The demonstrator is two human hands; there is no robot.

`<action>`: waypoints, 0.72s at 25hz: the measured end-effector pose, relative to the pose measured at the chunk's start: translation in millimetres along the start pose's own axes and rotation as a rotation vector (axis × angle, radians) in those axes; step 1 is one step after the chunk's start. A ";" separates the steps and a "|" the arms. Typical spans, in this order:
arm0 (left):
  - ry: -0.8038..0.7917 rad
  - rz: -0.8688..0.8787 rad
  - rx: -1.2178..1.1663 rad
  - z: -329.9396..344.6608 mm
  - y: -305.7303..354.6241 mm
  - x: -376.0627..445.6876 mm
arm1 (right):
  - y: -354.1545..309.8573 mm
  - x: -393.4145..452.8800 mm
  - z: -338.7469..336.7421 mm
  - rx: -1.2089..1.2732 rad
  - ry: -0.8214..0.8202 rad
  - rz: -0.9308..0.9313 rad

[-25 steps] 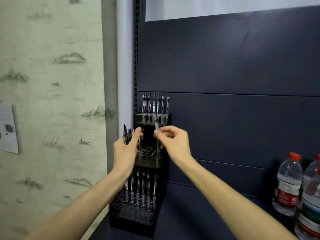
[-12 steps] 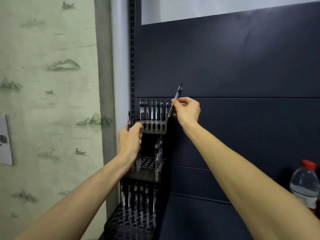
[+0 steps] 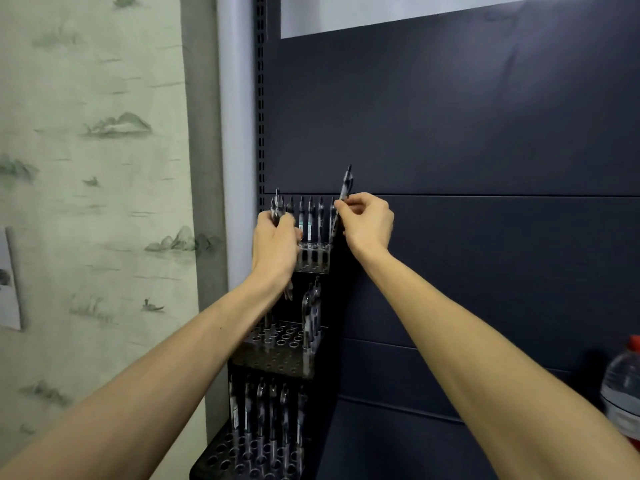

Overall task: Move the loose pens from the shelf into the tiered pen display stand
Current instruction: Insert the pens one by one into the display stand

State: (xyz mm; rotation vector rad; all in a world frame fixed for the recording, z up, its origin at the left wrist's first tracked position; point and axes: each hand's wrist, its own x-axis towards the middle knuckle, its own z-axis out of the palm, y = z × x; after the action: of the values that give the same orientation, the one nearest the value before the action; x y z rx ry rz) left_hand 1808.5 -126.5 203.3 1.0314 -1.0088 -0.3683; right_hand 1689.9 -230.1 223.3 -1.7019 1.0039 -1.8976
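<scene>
Both arms reach up; left hand (image 3: 275, 245) and right hand (image 3: 369, 221) fingers curled.

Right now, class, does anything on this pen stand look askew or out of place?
Little stands out. The pen pinched by the right hand tilts at the top tier's right end, not yet seated. On the middle tier, a few pens lean slightly at the right edge while most holes are empty. The left hand grips a bundle of pens.

No text can be read. The pale labels on the pens (image 3: 306, 223) in the top tier and on the water bottle (image 3: 623, 400) at far right are too blurred.
</scene>
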 end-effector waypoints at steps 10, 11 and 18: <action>-0.085 0.097 0.038 -6.0 -10.9 4.4 | -1.7 17.4 -0.2 -0.131 -0.054 -0.018; -0.094 0.092 0.046 -7.6 -13.1 4.0 | -1.5 19.1 -0.7 -0.150 -0.062 -0.023; -0.075 0.078 0.049 -16.1 -27.7 5.5 | -5.9 24.9 -1.5 -0.141 -0.106 -0.025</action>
State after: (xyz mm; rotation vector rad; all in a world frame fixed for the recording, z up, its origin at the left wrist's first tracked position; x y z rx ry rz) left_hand 1829.9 -135.5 180.5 1.0246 -1.1271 -0.3217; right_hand 1685.0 -243.5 244.7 -1.8809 1.1018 -1.7679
